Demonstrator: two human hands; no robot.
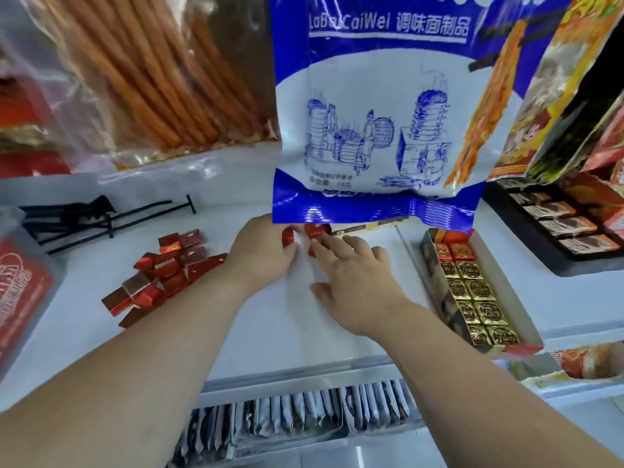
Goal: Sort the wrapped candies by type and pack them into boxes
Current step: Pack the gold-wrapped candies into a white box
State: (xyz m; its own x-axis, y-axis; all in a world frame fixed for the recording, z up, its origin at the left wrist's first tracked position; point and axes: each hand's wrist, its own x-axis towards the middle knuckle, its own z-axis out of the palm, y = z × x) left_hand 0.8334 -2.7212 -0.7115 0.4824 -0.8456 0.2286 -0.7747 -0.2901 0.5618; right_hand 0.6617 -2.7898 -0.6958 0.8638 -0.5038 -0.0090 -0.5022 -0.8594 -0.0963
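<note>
A pile of red foil-wrapped candies point(169, 271) lies on the white shelf point(270, 325) at the left. My left hand point(261, 255) reaches under a hanging blue and white snack bag, fingers on a red candy point(288, 237). Beside it my right hand point(354, 282) pinches another red candy point(315, 231) at its fingertips. To the right stands a narrow open box point(506, 292) with two rows of gold-wrapped candies point(479, 298) and two red ones point(452, 250) at its far end. How many candies the hands hold is partly hidden by the bag.
The blue and white snack bag point(378, 113) hangs low over the hands. A clear bag of orange sticks point(152, 72) hangs at the left. Black plastic hooks point(84, 217) lie at the back left. A black tray of brown packets point(567, 228) sits at the right. Sachets point(304, 413) fill the shelf below.
</note>
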